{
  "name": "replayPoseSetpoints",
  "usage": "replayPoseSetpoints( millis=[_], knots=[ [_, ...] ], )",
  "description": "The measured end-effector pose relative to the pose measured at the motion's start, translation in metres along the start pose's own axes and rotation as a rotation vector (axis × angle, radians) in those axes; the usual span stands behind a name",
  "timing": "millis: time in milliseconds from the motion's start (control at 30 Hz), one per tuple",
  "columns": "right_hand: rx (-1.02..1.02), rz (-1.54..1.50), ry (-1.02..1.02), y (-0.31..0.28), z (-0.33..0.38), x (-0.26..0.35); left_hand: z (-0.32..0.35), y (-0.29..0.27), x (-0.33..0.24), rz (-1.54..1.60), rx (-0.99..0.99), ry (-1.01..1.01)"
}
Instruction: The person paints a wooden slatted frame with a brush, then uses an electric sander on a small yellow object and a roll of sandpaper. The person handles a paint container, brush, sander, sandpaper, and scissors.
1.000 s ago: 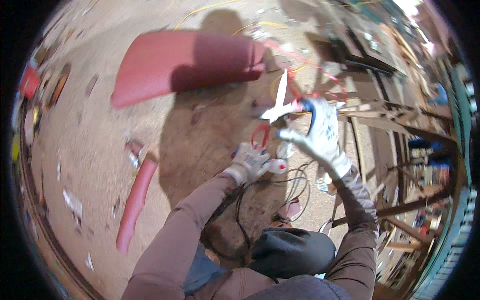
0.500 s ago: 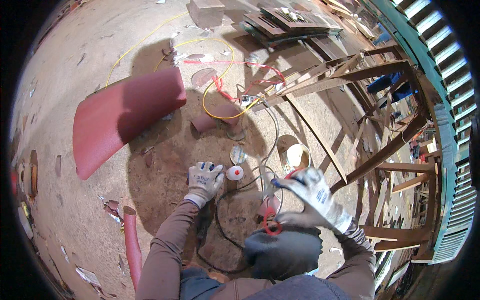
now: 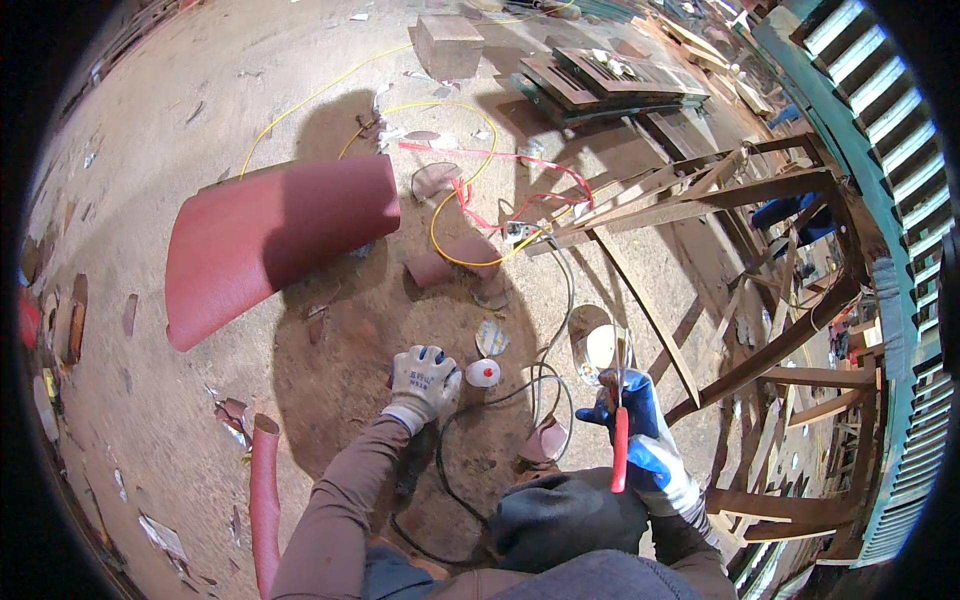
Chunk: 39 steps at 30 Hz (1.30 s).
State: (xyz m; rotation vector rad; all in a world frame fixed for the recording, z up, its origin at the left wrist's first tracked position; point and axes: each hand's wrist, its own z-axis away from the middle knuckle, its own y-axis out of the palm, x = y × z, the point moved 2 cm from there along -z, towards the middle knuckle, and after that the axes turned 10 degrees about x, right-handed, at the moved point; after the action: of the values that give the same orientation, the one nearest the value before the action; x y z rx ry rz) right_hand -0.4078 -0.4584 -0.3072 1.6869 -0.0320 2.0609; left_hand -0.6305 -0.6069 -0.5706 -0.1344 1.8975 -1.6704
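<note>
The gloved left hand (image 3: 424, 378) is resting fingers curled on the dirt floor (image 3: 330, 340), beside a small white disc (image 3: 483, 373) lying at its 3 o'clock. The right hand (image 3: 634, 428) is gripping red-handled pliers (image 3: 620, 440), tips up near a shiny round plate (image 3: 598, 342) at 12 o'clock.

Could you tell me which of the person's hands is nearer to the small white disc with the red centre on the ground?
The left hand: it rests just left of the disc. The right hand, holding red-handled pliers, is farther off to the disc's right.
</note>
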Motion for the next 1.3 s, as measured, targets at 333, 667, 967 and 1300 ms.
replayPoseSetpoints(
  millis=[333, 667, 967, 1300],
  knots=[
    [-0.038, -0.288, 0.029, -0.01, -0.005, -0.022, -0.003, -0.002, -0.007, 0.013, -0.011, 0.028],
    [-0.006, -0.666, 0.062, -0.037, 0.002, -0.039, -0.005, -0.001, -0.009, -0.007, 0.002, 0.012],
    [0.0, -0.228, -0.028, -0.013, -0.011, -0.022, -0.003, -0.001, -0.006, -0.01, 0.013, 0.004],
    [0.017, -0.205, -0.065, -0.011, -0.021, -0.031, -0.003, 0.001, -0.004, 0.0, 0.028, 0.004]
  ],
)
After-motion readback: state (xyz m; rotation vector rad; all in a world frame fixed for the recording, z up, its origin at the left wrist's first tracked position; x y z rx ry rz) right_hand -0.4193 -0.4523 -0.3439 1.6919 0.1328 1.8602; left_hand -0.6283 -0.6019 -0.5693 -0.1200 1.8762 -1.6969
